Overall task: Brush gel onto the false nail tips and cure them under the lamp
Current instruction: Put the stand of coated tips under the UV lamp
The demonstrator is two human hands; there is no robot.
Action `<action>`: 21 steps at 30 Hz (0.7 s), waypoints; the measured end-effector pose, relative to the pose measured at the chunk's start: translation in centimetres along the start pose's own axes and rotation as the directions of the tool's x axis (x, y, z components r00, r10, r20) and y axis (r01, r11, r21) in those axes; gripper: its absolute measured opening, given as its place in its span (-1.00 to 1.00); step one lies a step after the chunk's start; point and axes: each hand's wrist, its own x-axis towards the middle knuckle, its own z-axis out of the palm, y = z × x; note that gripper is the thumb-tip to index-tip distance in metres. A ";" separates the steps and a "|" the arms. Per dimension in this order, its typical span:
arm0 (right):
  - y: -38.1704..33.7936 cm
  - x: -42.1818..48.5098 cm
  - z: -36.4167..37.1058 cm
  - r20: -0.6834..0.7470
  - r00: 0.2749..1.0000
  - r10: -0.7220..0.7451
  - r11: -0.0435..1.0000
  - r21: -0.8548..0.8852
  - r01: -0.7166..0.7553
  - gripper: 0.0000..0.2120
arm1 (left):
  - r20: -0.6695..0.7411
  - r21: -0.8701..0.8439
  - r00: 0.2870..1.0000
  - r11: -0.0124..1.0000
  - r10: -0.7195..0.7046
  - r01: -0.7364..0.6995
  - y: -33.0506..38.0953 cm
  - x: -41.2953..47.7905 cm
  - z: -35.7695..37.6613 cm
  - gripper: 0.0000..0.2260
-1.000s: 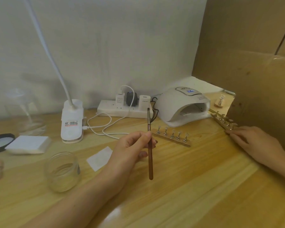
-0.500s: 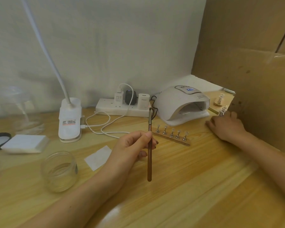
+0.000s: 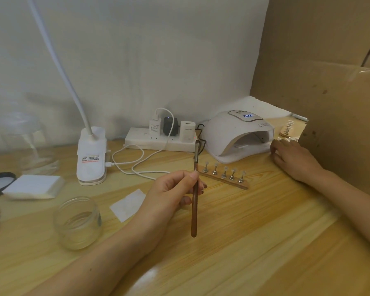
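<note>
My left hand (image 3: 171,193) pinches a brown-handled gel brush (image 3: 194,201) upright, bristles up, above the wooden table. Just behind the brush lies a wooden strip (image 3: 224,178) with five false nail tips on metal stands. The white curing lamp (image 3: 233,133) stands behind it, its display lit and its opening facing right and forward. My right hand (image 3: 293,159) lies palm down at the right edge of the lamp's opening, fingers curled over a second nail tip strip (image 3: 286,139), of which only a few tips show.
A third strip (image 3: 286,130) lies behind the lamp by the cardboard wall (image 3: 329,82). A glass jar (image 3: 77,221), a white wipe (image 3: 127,205), a wipe stack (image 3: 33,186), a clip lamp base (image 3: 91,159) and a power strip (image 3: 158,139) with cables fill the left.
My right hand has moved the second nail tip strip left and back, from the table's right side to the lamp's opening. My left hand keeps the brush still.
</note>
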 end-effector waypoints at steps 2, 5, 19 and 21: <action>0.8 0.1 0.1 0.035 0.999 0.041 0.999 0.020 -0.042 -0.86 | 0.001 -0.003 1.000 1.000 0.001 -0.001 0.0 0.0 0.0 -0.73; 1.1 0.0 -0.3 0.143 0.971 0.192 0.978 0.052 -0.201 -0.85 | 0.008 -0.001 1.000 1.000 0.000 0.000 0.1 -0.1 0.0 -0.73; -7.0 -6.4 -3.0 0.039 0.973 -0.225 0.623 0.774 0.113 -0.30 | 0.002 -0.022 1.000 1.000 -0.008 0.008 0.3 -0.3 0.0 -0.74; -7.1 -6.5 -2.0 -0.067 0.979 -0.194 0.589 0.790 0.171 -0.34 | 0.002 -0.011 1.000 1.000 -0.011 0.011 0.3 -0.3 0.0 -0.74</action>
